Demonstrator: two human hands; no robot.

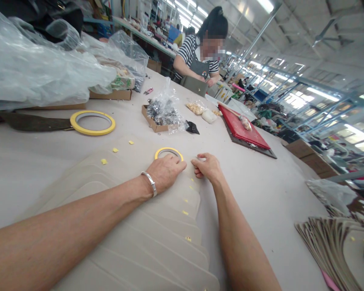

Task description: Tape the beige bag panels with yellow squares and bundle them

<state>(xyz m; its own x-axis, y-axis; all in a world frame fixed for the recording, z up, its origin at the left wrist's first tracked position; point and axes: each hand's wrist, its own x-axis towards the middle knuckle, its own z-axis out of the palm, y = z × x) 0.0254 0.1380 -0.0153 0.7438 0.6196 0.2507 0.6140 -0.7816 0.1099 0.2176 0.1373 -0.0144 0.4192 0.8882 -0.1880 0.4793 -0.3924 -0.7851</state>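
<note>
My left hand (166, 171), with a silver bangle at the wrist, is closed around the near edge of a roll of yellow tape (170, 149). A short gap to its right, my right hand (208, 166) is closed in a pinch, thumb against fingers. Whatever sits between those fingertips is too small to make out. Beneath both hands, thin beige panels (130, 246) with rounded corners lie overlapped like a fan. Small bits of yellow tape (104, 161) stick along their left and right edges.
A second yellow tape roll (92, 131) lies left, touching a dark blade-shaped strip (38, 122). Ahead are a small box of bagged metal parts (157, 126) and a red board (244, 128). Stacked panels (324, 246) stand at right. A co-worker (197, 52) handles a grey-green piece opposite.
</note>
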